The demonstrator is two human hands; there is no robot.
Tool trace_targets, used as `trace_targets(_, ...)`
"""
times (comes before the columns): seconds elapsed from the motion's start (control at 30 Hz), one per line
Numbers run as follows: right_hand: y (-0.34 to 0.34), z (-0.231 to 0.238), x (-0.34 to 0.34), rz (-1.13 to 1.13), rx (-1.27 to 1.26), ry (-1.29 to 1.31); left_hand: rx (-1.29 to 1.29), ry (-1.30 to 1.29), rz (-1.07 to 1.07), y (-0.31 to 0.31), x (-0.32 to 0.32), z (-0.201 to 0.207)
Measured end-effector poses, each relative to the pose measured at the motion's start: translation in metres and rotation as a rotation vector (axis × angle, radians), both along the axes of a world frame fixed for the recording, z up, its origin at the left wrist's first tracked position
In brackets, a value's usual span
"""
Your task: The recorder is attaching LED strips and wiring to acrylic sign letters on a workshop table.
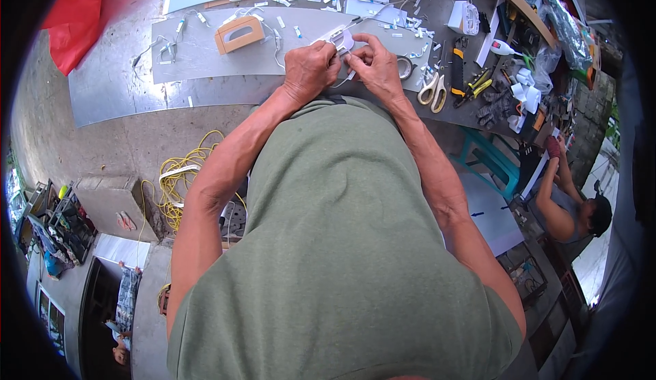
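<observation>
Broad and grey, the tabletop stretches across a concrete-floored work area, and right at its near edge sits the focus: a small white piece, up off the surface between two bare hands. Left hand is closed, fingers bunched and thumb pressed in at the piece's near left side, probably steadying it. Right hand is half curled, thumb and forefinger meeting the piece's right side; a pinch that light looks suited to fine work, though exactly what the fingertips grip is hidden. Both wrists come in low and close to the body, likely for control. Just left, a brown block with a long opening rests on a thin grey sheet, which perhaps gives a smooth working patch. Little white strips lie scattered beyond, some joined by wires, seemingly spread out for easy picking. Over to the right now: a roll of tape just beside the right hand, then pale-handled scissors and a yellow-and-black cutter, all apparently parked within quick reach. Further out, a teal stool stands below the tabletop, a capped co-worker bends at the far right, and yellow cord coils loosely on the floor at left.
</observation>
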State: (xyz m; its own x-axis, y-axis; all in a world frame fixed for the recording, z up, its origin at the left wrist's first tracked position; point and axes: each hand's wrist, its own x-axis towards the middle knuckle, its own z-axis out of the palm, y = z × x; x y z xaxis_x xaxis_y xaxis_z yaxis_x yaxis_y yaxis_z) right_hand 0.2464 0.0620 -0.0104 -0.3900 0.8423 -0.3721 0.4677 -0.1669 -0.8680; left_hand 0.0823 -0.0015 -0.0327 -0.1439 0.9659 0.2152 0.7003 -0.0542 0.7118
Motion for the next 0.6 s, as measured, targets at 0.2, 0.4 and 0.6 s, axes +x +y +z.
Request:
trace_targets(0.2, 0.004, 0.001, -0.004, 0.021, -0.015, -0.039, -0.048, 0.011, -0.017, 0.0, -0.003, -0.002)
trace_targets(0.4, 0.006, -0.004, -0.003, 0.013, -0.036, -0.045, -0.048, 0.007, -0.012, -0.001, -0.003, -0.002)
trace_targets(0.6, 0.012, 0.0, -0.006, 0.038, -0.05, -0.122, -0.051, 0.021, -0.017, -0.001, -0.003, 0.0)
